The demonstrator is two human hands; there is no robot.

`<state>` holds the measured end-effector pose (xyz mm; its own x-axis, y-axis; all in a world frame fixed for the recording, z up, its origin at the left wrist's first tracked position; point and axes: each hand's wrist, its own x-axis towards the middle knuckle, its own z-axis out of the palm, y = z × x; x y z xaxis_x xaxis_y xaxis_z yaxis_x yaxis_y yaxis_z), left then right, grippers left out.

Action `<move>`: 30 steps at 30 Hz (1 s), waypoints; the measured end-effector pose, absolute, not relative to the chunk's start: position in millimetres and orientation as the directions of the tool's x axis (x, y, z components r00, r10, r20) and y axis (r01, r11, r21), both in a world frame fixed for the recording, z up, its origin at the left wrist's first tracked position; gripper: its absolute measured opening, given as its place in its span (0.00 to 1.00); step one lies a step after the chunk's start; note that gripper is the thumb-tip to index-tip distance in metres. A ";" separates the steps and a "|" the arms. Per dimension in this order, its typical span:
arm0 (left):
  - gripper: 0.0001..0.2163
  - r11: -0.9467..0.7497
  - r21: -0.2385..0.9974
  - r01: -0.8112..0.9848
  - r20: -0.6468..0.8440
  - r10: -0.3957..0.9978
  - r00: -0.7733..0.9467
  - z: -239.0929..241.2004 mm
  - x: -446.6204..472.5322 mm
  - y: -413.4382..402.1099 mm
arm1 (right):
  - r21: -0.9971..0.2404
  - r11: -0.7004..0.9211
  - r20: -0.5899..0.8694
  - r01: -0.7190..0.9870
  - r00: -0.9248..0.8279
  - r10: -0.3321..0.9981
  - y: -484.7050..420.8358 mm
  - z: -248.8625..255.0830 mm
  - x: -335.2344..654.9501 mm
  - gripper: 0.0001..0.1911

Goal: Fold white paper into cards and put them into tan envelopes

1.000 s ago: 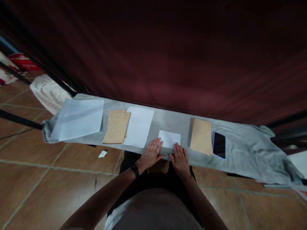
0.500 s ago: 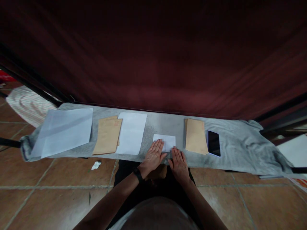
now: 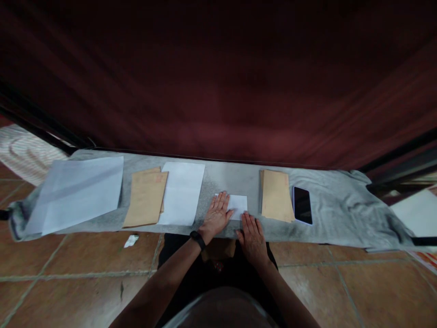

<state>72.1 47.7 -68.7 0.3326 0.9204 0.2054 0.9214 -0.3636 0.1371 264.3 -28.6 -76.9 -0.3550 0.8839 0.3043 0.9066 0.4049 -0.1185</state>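
A small folded white paper (image 3: 239, 203) lies on a grey cloth (image 3: 327, 218) that covers a narrow bench. My left hand (image 3: 217, 215) lies flat on the paper's left part, fingers stretched out; a black band is on that wrist. My right hand (image 3: 251, 233) rests flat at the paper's near right corner, fingers together and extended. Neither hand grips anything.
On the cloth from left to right: a large white sheet (image 3: 77, 192), brown envelopes (image 3: 145, 198), a white sheet (image 3: 182, 192), more brown envelopes (image 3: 276, 195), a black phone (image 3: 302, 204). A dark red curtain (image 3: 218, 82) hangs behind. A paper scrap (image 3: 131, 240) lies on the tiled floor.
My left hand has slid further onto the folded paper, covering more of its left side. The camera view has drifted right and slightly down. My right hand stays at the near edge.
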 end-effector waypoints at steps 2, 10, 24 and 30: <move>0.30 -0.349 0.137 0.927 0.205 0.926 0.318 -68.8 69.6 46.2 | -0.121 0.399 0.303 0.909 -0.349 0.887 -29.4 -76.1 264.0 0.31; 0.30 -0.329 0.168 0.929 0.202 0.934 0.294 -67.7 68.8 43.9 | -0.216 0.380 0.305 0.900 -0.307 0.901 5.1 -62.6 246.0 0.28; 0.32 -0.271 0.209 0.940 0.273 0.939 0.210 -77.2 69.2 41.4 | -0.169 0.318 0.260 0.933 -0.269 0.927 45.2 -80.3 235.2 0.30; 0.34 -0.233 0.216 0.948 0.287 0.943 0.167 -81.4 67.2 38.3 | -0.178 0.282 0.267 0.943 -0.229 0.936 44.1 -80.5 233.8 0.31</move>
<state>67.2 38.3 -81.4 0.1669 0.9434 0.2867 0.9481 -0.2334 0.2161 233.8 44.1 -80.5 -0.2294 0.9361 0.2667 0.9429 0.2817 -0.1778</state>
